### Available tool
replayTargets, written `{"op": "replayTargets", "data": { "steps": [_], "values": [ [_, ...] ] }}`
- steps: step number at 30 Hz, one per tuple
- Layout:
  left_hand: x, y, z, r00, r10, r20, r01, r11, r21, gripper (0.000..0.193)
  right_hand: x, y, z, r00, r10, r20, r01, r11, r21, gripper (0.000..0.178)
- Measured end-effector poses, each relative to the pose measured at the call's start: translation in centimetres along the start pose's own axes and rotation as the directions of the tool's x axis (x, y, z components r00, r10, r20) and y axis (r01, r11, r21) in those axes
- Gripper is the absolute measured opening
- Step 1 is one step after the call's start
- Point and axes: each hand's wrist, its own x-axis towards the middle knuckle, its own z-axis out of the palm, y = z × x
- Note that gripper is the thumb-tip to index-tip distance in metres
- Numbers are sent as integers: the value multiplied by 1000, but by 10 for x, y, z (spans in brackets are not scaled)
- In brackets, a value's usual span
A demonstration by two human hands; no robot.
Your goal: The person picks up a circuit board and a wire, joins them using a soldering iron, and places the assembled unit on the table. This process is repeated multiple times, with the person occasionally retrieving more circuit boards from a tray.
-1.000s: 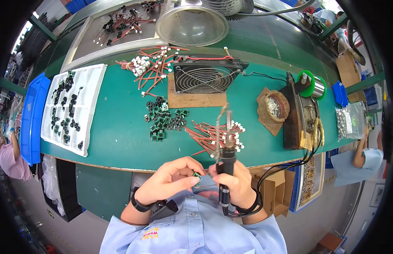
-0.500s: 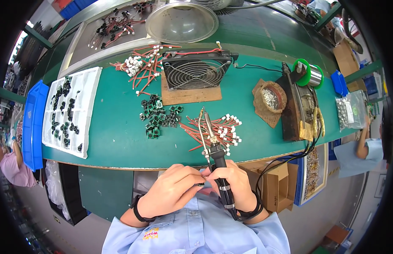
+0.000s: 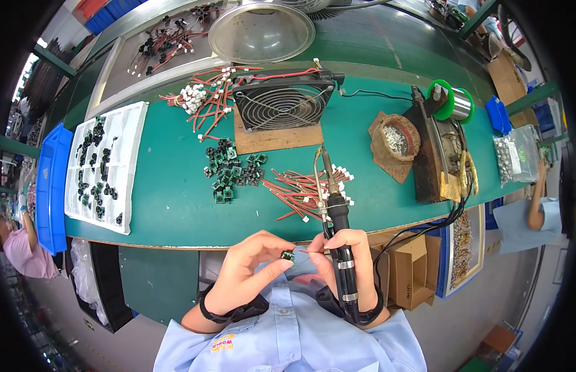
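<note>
L hand (image 3: 250, 266), just off the near edge of the desk (image 3: 170, 180): fingers clamped on a sm. green circuit board (image 3: 288, 255), held at the tips, prob. to leave its face uncovered. R hand (image 3: 350, 257): fingers closed round the soldering iron (image 3: 339, 214), w/ a thin red wire (image 3: 305, 252) pinched at the tips, its end near the board. Iron pointed to the far side, prob. so the hot end was clear of both hands. Red-wire pile (image 3: 291, 195) & circuit-board pile (image 3: 224, 175) lay mid-desk, prob. for a short reach; fan (image 3: 285, 106) stood beyond, prob. for fumes. Hidden: board's underside, covered in pt. by L thumb; wire's other end, in R hand; pt. of red-wire pile, behind iron. Wire–board contact: n/c (too sm. to tell).
</note>
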Motion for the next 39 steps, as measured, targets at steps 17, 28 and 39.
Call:
{"op": "replayTargets", "data": {
  "steps": [17,28,39],
  "values": [
    [9,-10,-4,990,-85,117,137,803,-580,24,10,-12,2,985,45,166,-65,991,117,38],
    [6,-13,-7,988,-44,146,121,809,-575,27,13,-19,9,994,46,97,-57,993,108,33],
    [7,-14,-5,994,10,113,55,831,-554,27,14,-19,7,993,55,101,-70,987,148,30]
  ]
}}
